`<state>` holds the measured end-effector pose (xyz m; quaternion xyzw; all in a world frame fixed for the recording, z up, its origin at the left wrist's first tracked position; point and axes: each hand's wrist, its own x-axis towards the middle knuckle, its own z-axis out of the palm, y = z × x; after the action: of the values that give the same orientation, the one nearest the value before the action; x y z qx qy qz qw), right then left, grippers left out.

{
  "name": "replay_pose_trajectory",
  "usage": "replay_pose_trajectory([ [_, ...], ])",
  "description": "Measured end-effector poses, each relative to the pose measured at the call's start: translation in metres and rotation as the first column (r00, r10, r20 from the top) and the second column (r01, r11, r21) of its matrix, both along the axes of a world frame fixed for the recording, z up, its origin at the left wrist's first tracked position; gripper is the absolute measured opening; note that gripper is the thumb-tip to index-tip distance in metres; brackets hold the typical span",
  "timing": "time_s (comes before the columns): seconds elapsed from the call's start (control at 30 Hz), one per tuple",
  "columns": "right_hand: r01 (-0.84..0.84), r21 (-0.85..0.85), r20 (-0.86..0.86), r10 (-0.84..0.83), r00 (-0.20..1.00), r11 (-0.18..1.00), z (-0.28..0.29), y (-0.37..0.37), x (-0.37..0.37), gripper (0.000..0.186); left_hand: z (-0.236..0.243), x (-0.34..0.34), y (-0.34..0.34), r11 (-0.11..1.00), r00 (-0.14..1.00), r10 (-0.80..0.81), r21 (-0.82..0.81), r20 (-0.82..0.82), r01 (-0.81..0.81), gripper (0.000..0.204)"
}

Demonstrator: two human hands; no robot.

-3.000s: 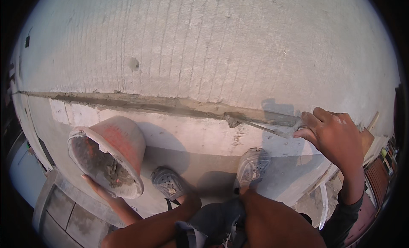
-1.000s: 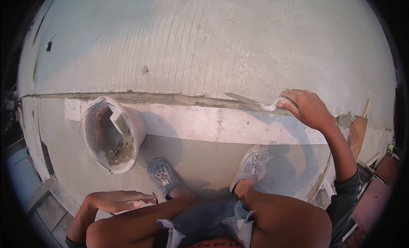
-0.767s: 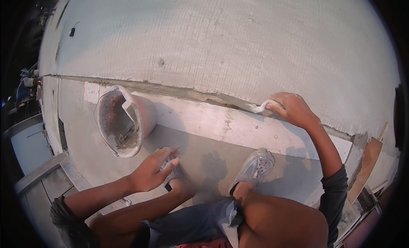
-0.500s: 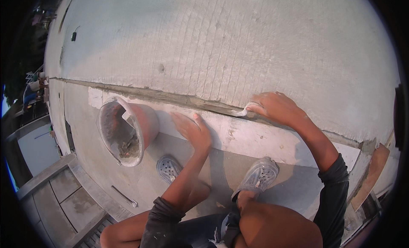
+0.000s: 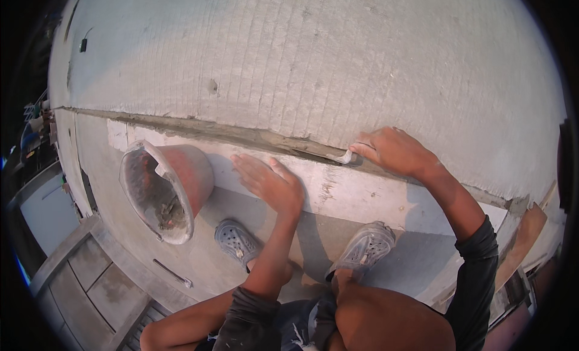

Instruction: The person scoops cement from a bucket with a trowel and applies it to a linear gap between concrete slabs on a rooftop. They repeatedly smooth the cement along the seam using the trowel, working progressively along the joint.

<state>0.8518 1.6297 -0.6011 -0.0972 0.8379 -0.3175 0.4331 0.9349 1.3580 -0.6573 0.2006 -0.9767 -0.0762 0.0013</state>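
My left hand (image 5: 271, 188) lies flat with fingers apart on a pale board strip (image 5: 374, 200), right of a dirty reddish plastic bucket (image 5: 193, 170) that has grey mix inside. My right hand (image 5: 395, 152) grips the pale, crusted handle (image 5: 344, 157) of a flat-bladed tool, whose blade lies low in a mortar-streaked groove (image 5: 223, 130) along the strip's upper edge. Beyond the groove stretches a grey, finely ridged surface (image 5: 301, 61). My feet in grey perforated clogs (image 5: 368, 245) stand on the lower grey surface.
A slim metal tool (image 5: 172, 272) lies at lower left, beside a concrete ledge (image 5: 117, 245) with panelled surface below. A brown board (image 5: 522, 236) leans at the right end. A small dark object (image 5: 83, 44) is at upper left; cluttered objects fill the far left edge.
My left hand has left the bucket and moved up onto the board strip. My right hand has shifted left, lowering the blade into the groove. The view has turned slightly.
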Motion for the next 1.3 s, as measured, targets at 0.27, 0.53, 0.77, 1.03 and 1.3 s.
replay_pose_trajectory([
  [0.27, 0.115, -0.155, 0.162, -0.089, 0.983, 0.981, 0.006, 0.019, -0.015, 0.047, 0.001, -0.001, 0.0, 1.0, 1.0, -0.01, 0.026, -0.019, 0.011, 0.072],
  [0.53, 0.035, 0.015, 0.03, -0.035, 0.999, 0.999, 0.004, -0.014, -0.016, 0.049, -0.001, 0.001, 0.002, 1.0, 1.0, 0.0, 0.017, -0.009, 0.0, 0.071],
  [0.77, 0.039, -0.13, 0.116, -0.024, 0.993, 0.991, 0.018, -0.012, -0.027, 0.048, 0.002, 0.002, 0.002, 1.0, 1.0, 0.012, 0.026, 0.003, -0.012, 0.07],
  [1.03, 0.041, -0.048, -0.031, -0.043, 0.999, 0.998, 0.012, -0.025, -0.037, 0.047, 0.003, 0.0, 0.003, 0.998, 1.0, -0.009, 0.058, -0.02, 0.011, 0.069],
  [1.3, -0.109, 0.007, -0.178, 0.109, 0.978, 0.994, -0.002, -0.02, -0.034, 0.05, 0.001, 0.001, 0.0, 0.999, 1.0, -0.015, 0.038, -0.021, 0.015, 0.068],
])
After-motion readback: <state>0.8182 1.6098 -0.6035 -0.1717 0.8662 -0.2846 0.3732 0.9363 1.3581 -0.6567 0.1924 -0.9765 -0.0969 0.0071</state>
